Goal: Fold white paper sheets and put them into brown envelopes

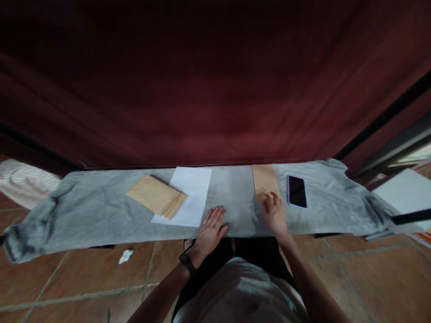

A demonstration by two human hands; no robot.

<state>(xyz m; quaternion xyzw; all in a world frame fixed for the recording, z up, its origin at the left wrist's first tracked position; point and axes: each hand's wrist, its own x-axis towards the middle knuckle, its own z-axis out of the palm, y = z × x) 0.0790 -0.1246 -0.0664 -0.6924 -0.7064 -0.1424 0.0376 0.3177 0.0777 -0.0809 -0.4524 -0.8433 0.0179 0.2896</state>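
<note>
My left hand (211, 226) lies flat, palm down, at the near edge of the cloth-covered bench. Its fingers are stretched out beside the lower right corner of a white sheet of paper (193, 193). My right hand (274, 213) is at the near end of a brown paper envelope (265, 177), with its fingers bent in and closed on that end. The fingertips are partly blurred. On the left, a fanned stack of several brown envelopes (155, 195) rests partly over the white sheet. A phone (297, 191) with a dark screen lies to the right of my right hand.
A grey cloth (101, 215) covers the long narrow bench. Dark red fabric (215, 112) hangs behind it. A crumpled white scrap (125, 256) lies on the tiled floor (84, 273). Striped cloth (27, 181) is at far left, and a white board (407, 195) at far right.
</note>
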